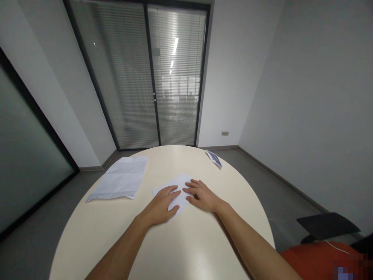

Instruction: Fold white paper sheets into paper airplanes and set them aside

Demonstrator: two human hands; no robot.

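Note:
A small piece of white paper (181, 201) lies on the table under both hands, and parts of its outline are covered by them. On its left side rests my left hand (163, 205), palm down, with thumb and fingers apart. My right hand (202, 195) lies on its right edge, fingers spread and pointing left. Neither hand grips anything. Larger creased white sheets (121, 179) lie to the left, apart from my hands.
The round cream table (175, 159) fills the lower middle. Near its far right edge sits a folded printed paper (214, 158). An orange chair (317, 256) with a black part (329, 225) stands at the lower right. Beyond the table is a glass door with blinds (131, 85).

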